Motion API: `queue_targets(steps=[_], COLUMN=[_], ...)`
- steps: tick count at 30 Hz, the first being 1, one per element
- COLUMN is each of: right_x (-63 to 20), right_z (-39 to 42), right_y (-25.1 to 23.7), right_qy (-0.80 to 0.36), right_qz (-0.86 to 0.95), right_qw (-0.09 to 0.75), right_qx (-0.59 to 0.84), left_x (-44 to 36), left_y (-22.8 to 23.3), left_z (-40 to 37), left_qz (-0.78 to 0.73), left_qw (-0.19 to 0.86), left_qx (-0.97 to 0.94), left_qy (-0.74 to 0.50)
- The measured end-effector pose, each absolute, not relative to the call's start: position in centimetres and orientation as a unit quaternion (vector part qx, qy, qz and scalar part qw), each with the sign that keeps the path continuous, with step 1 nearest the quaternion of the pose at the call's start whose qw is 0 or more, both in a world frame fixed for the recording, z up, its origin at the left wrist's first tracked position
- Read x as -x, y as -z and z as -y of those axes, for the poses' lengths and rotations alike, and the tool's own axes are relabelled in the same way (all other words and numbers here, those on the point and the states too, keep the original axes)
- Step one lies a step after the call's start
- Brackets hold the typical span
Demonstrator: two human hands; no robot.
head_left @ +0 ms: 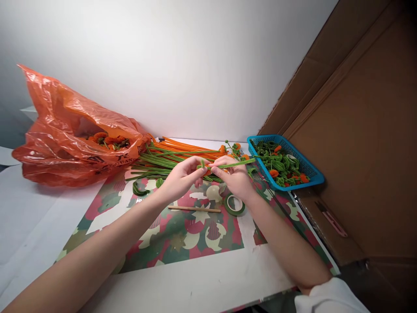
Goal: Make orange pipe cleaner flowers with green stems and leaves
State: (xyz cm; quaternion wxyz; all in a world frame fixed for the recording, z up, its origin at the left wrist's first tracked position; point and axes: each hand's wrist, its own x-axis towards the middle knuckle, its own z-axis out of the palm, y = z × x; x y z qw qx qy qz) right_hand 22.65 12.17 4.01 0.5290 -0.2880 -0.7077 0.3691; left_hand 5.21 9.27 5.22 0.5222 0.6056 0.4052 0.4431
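Observation:
My left hand pinches a green fuzzy pipe cleaner near its curled end, above the middle of the table. Close beside it, my right hand has thumb and fingers closed on the same green pipe cleaner, whose straight end sticks out to the right. A small orange fuzzy piece shows between the hands; its shape is partly hidden by the fingers. Behind the hands lie bundles of green pipe cleaners and orange pipe cleaners. Below them are a thin wooden stick and a roll of green tape.
An orange plastic bag with orange fuzzy pieces stands at the left. At the right, a blue basket holds green and orange pieces beside a cardboard wall. A red-handled cutter lies there. Curled green pieces rest on the patterned sheet.

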Motion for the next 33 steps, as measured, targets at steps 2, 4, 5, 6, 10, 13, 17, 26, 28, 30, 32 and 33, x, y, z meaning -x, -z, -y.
queue_targets(steps=[2, 4, 5, 6, 10, 13, 17, 26, 28, 30, 32, 33], right_x=[-22.7, -22.6, -22.6, -22.6, -22.8, -23.0, -23.0, -22.3, -22.1, -21.8, -21.7, -21.8], right_z=[-11.9, -11.5, -11.3, -11.1, -10.7, -10.6, -10.5, -10.6, -10.3, -10.0, -9.8, -9.7], right_y=[-4.3, -4.5, -4.6, -4.7, -5.1, -5.4, -5.6, -4.8, -4.6, -4.4, -4.2, -4.1], right_qy=[-0.331, -0.308, -0.296, -0.283, -0.233, -0.207, -0.240, -0.416, -0.378, -0.316, -0.241, -0.201], right_qz=[0.730, 0.746, 0.752, 0.759, 0.786, 0.795, 0.788, 0.677, 0.662, 0.668, 0.699, 0.718], right_qw=[0.530, 0.526, 0.525, 0.524, 0.523, 0.518, 0.503, 0.518, 0.556, 0.585, 0.591, 0.590], right_qx=[0.277, 0.269, 0.266, 0.262, 0.234, 0.237, 0.259, 0.316, 0.331, 0.334, 0.322, 0.310], left_x=[-5.3, -5.3, -5.3, -5.2, -5.0, -4.9, -5.0, -5.4, -5.5, -5.6, -5.7, -5.8], left_y=[-5.2, -5.2, -5.1, -5.1, -5.4, -5.7, -5.9, -5.5, -5.5, -5.6, -5.7, -5.8], left_z=[-9.4, -9.5, -9.5, -9.6, -9.6, -9.5, -9.3, -9.1, -9.1, -9.0, -8.8, -8.7], left_qz=[-0.399, -0.388, -0.384, -0.379, -0.359, -0.367, -0.376, -0.375, -0.385, -0.389, -0.388, -0.388], left_qw=[0.524, 0.545, 0.559, 0.574, 0.630, 0.638, 0.632, 0.634, 0.631, 0.630, 0.629, 0.629], left_qx=[-0.573, -0.541, -0.525, -0.510, -0.451, -0.442, -0.465, -0.478, -0.467, -0.456, -0.453, -0.452], left_qy=[-0.488, -0.509, -0.513, -0.517, -0.521, -0.512, -0.492, -0.478, -0.485, -0.494, -0.499, -0.499])
